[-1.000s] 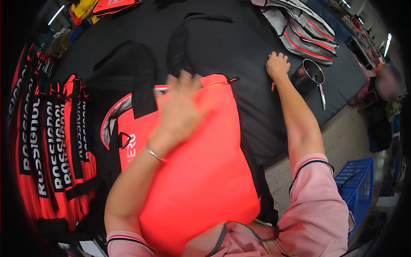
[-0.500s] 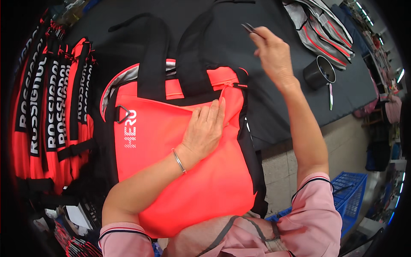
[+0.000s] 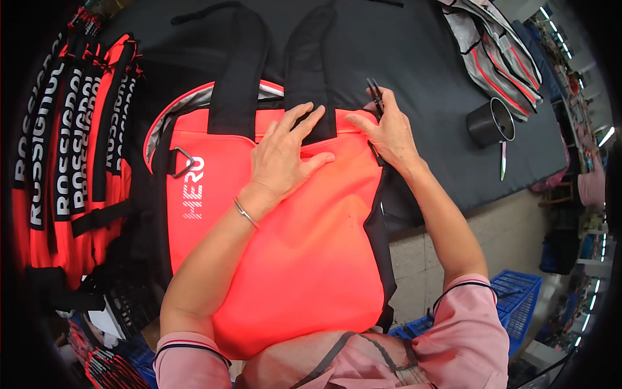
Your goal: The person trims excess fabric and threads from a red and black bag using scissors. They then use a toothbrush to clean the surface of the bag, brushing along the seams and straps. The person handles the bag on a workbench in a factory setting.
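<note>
left hand (image 3: 285,155) spread flat on orange bag (image 3: 285,259); right hand (image 3: 387,133) pinching black snips (image 3: 374,91); black cup (image 3: 490,122) nearby.

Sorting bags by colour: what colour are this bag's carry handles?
Black handles on the orange-red bag, clear in the head view.

Head camera, looking straight down

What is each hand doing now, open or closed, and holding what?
Left hand: open, flat on the orange bag.
Right hand: closed on a small black tool at the bag's upper corner.
</note>
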The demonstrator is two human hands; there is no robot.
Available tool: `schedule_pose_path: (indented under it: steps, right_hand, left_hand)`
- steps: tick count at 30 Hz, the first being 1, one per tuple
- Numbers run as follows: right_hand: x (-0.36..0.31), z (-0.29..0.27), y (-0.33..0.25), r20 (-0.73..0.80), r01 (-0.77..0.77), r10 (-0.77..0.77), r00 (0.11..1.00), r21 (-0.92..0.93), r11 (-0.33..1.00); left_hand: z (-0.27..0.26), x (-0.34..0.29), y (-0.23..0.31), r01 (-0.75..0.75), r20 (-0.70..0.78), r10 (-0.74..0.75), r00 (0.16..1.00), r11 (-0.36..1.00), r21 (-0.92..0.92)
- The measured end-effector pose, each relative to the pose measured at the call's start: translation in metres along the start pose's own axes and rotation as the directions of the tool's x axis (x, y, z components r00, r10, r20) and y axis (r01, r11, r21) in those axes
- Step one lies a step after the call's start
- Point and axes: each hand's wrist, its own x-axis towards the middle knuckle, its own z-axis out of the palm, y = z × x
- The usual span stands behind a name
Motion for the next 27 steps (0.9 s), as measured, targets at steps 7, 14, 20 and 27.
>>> schedule_pose_path:
  steps: [7,14,20,27]
  right_hand:
    - [0.014,-0.018,-0.018,0.061,0.482,-0.489,0.870,-0.313,0.818]
    - [0.016,-0.030,-0.027,0.328,0.517,-0.425,0.844,-0.284,0.807]
    - [0.024,-0.028,-0.031,0.362,0.586,-0.481,0.798,-0.282,0.760]
    - [0.030,-0.026,-0.027,0.319,0.582,-0.495,0.808,-0.305,0.754]
  left_hand:
    - [0.008,-0.003,-0.014,0.080,0.009,-0.081,0.997,0.953,-0.292]
    - [0.009,0.005,-0.017,0.146,-0.027,-0.175,0.984,0.889,-0.435]
    - [0.013,0.005,-0.020,0.113,-0.063,-0.160,0.985,0.878,-0.465]
    - [0.014,0.004,-0.020,0.115,-0.068,-0.165,0.984,0.876,-0.468]
